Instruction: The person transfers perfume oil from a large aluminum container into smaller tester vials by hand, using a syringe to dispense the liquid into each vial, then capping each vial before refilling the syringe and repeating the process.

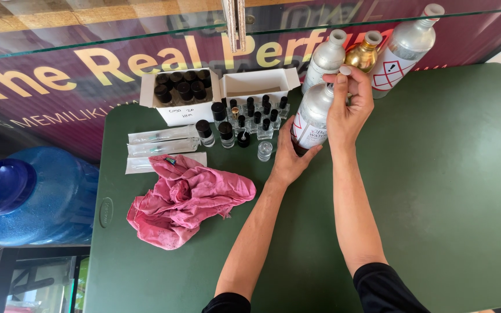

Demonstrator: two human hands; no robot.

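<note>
Left hand fingers wrap the base of the silver aluminium bottle (it stands on the green worktop). Right hand fingers pinch its top.

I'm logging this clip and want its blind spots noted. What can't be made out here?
Head view only:
- Silver bottle: its cap is hidden under the right hand; its base is behind the left hand.
- Small vials: too small to tell their fill.
- Blue water jug: cut off by the left edge.
</note>
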